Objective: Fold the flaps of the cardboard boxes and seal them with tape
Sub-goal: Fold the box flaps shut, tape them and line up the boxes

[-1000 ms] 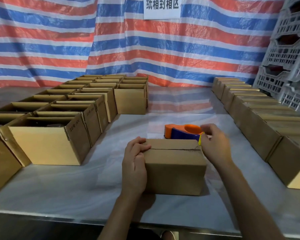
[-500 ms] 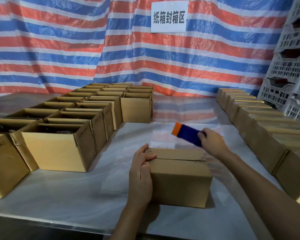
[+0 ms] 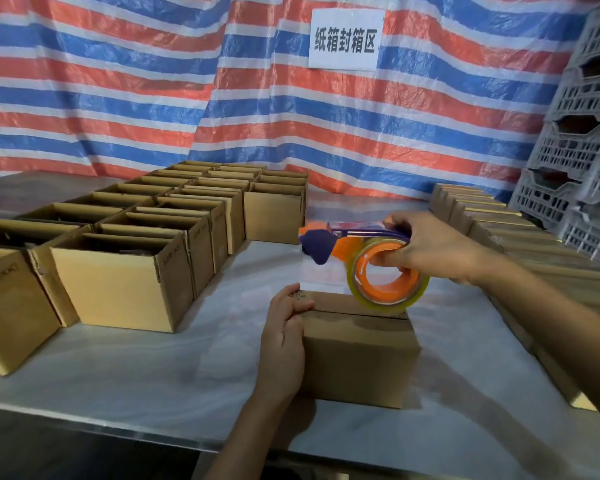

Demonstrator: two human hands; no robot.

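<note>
Right hand (image 3: 430, 249) has lifted the tape dispenser (image 3: 368, 261) off the table, gripping it above the box (image 3: 357, 355). Left hand (image 3: 283, 341) clasps the box's left end.

One closed box (image 3: 357, 358) is sitting under one tape dispenser (image 3: 361, 251), with one left hand (image 3: 283, 344) and one right hand (image 3: 430, 247) working there. Left of that box, open boxes (image 3: 125, 282) are standing in three rows. Right of it, more boxes (image 3: 492, 223) are forming one row, overlapping too much for a total.

Red, blue and white striped tarp (image 3: 118, 81), white sign (image 3: 345, 38) with black characters, tan cardboard box (image 3: 357, 358), tan open boxes (image 3: 118, 289) with dark print, orange and blue tape dispenser (image 3: 321, 245), yellowish clear tape roll (image 3: 385, 302), grey crates (image 3: 575, 150), pale grey desk (image 3: 153, 368)
</note>
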